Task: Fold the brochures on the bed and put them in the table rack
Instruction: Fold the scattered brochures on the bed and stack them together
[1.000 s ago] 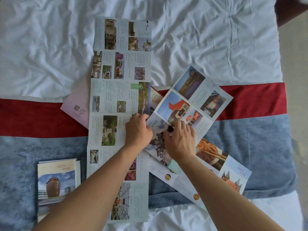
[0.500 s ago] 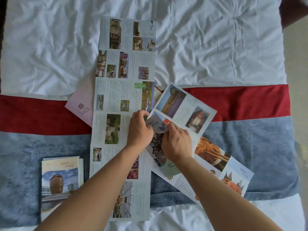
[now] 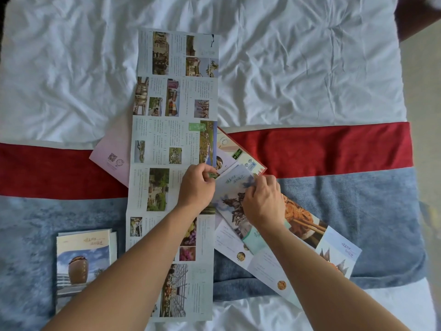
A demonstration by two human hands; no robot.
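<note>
A long unfolded brochure with small photos lies lengthwise down the middle of the bed. Slanting to its right lies a second brochure with food pictures, its upper panels folded back onto a panel with a horse picture. My left hand pinches the folded panels' upper left corner. My right hand grips their right edge and presses on them. A folded brochure with a brown jar on its cover lies at the lower left. The rack is out of view.
Under the long brochure lie a pink leaflet and a red-edged leaflet. The bed has a crumpled white sheet and a red and grey-blue runner. Its right edge meets the floor.
The slanted brochure's upper two panels, spread out a second ago, have been folded down onto the horse panel. Both hands moved slightly up to the new fold.
</note>
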